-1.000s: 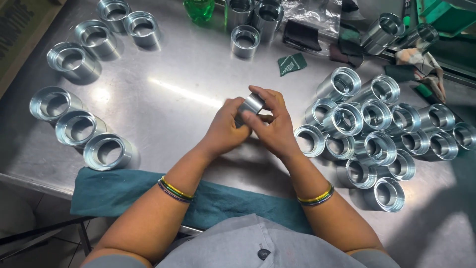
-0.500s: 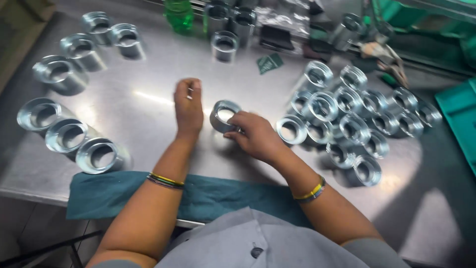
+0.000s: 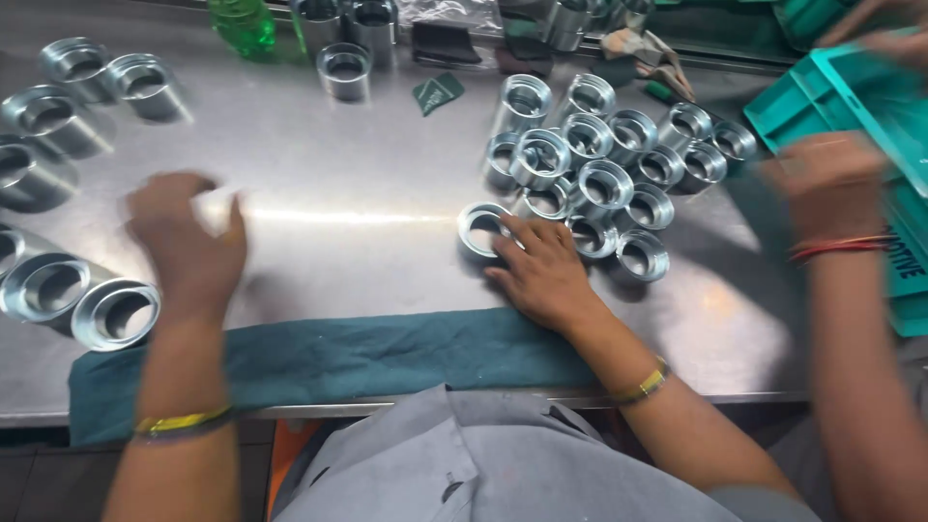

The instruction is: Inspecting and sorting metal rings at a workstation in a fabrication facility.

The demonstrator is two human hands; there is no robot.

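Observation:
My right hand (image 3: 543, 275) lies flat on the steel table (image 3: 367, 184), fingers spread. Its fingertips touch the side of a shiny metal ring (image 3: 478, 228) that stands at the near left edge of a cluster of several like rings (image 3: 604, 159). My left hand (image 3: 188, 246) is blurred in the air over the table's left part, close to a row of larger metal rings (image 3: 116, 314). I cannot make out anything in it. A teal cloth (image 3: 338, 362) lies along the near edge under both forearms.
More large rings (image 3: 145, 85) stand at the far left, and a lone ring (image 3: 345, 70) and a green bottle (image 3: 242, 24) at the back. Another person's blurred hand (image 3: 831, 179) and arm reach in on the right beside a teal plastic crate (image 3: 851, 97).
My right hand has carried the ring to the right and set it beside the cluster. My left hand has swung left towards the large rings. Another person's arm has come in at the right.

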